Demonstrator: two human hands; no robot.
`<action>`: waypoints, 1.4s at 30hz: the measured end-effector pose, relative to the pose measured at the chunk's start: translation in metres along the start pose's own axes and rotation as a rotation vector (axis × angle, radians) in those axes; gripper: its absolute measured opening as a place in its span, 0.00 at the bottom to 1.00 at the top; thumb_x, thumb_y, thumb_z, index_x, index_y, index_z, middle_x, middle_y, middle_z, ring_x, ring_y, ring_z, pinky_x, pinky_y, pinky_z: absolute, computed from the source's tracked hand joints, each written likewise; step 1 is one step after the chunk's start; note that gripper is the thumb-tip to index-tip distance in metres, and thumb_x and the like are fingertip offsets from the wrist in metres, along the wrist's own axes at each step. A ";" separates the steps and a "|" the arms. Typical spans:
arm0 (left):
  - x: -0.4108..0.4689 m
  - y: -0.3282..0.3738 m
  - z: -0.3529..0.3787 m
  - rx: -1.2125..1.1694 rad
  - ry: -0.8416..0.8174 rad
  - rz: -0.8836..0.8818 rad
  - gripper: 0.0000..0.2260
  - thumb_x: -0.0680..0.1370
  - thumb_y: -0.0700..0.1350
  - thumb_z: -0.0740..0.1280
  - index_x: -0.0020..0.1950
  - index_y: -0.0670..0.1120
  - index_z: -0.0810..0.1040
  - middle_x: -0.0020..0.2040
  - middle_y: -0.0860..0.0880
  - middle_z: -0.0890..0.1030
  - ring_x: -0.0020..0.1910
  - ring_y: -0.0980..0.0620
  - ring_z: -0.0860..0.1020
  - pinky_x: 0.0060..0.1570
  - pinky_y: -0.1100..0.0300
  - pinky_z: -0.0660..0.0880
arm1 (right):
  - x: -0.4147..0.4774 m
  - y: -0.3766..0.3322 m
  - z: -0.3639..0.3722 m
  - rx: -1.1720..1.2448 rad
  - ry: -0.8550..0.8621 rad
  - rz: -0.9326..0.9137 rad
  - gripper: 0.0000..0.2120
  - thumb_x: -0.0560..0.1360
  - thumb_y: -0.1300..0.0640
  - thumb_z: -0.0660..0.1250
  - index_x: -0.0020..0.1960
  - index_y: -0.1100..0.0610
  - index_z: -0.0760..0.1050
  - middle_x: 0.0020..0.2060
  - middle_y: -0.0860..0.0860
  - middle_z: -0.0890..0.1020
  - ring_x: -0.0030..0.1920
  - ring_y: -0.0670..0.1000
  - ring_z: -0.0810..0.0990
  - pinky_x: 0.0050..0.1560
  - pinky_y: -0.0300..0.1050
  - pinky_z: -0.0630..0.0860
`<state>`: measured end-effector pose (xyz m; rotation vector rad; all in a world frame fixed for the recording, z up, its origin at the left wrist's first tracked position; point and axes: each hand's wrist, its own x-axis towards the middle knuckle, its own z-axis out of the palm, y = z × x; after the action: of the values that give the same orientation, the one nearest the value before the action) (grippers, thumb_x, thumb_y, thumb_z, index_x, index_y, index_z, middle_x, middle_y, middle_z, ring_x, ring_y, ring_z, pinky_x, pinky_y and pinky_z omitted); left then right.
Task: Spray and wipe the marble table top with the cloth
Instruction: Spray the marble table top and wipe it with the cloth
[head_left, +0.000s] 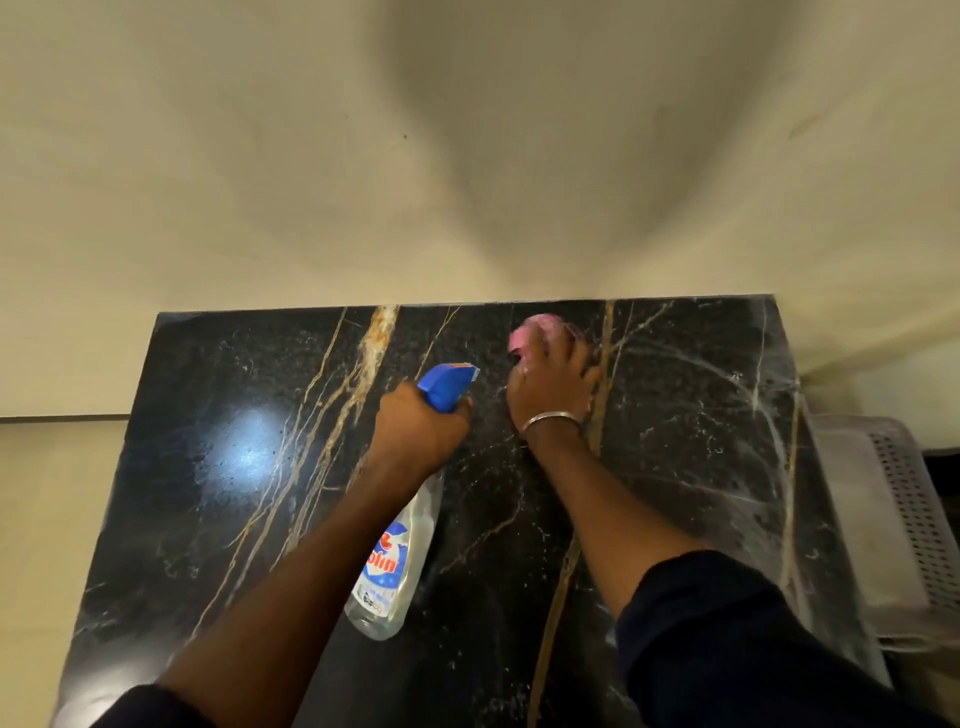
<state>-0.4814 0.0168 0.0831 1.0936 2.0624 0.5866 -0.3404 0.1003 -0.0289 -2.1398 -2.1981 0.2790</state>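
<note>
Pink cloth is lying at far edge of marble table top | right hand is clutching it; judged best pressing flat, overlapping strokes | left hand is gripping spray bottle, centre.

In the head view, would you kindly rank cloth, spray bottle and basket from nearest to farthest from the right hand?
1. Cloth: gripped by the right hand.
2. Spray bottle: just left, in the left hand.
3. Basket: at the far right.
</note>
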 end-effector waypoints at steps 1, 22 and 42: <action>-0.003 0.003 0.005 0.005 -0.004 0.013 0.07 0.74 0.45 0.70 0.47 0.44 0.75 0.31 0.51 0.73 0.28 0.57 0.73 0.29 0.68 0.67 | -0.011 -0.010 0.003 -0.008 -0.011 -0.067 0.29 0.73 0.47 0.65 0.73 0.50 0.64 0.72 0.55 0.67 0.67 0.63 0.68 0.59 0.61 0.70; -0.043 0.019 0.021 -0.021 -0.025 0.048 0.06 0.72 0.42 0.70 0.40 0.47 0.73 0.32 0.48 0.75 0.30 0.53 0.75 0.34 0.59 0.75 | -0.023 0.055 -0.011 0.062 0.004 0.069 0.27 0.74 0.51 0.65 0.72 0.48 0.65 0.73 0.55 0.66 0.68 0.63 0.66 0.57 0.58 0.68; -0.076 0.013 0.015 0.008 -0.013 0.067 0.05 0.74 0.42 0.69 0.43 0.43 0.74 0.31 0.48 0.73 0.29 0.54 0.73 0.30 0.63 0.71 | -0.055 0.135 -0.019 0.055 -0.009 0.181 0.28 0.76 0.51 0.62 0.75 0.45 0.62 0.74 0.52 0.63 0.68 0.63 0.63 0.60 0.60 0.64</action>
<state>-0.4345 -0.0389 0.1113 1.1720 2.0244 0.6035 -0.2026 0.0496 -0.0284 -2.3136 -1.9787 0.3553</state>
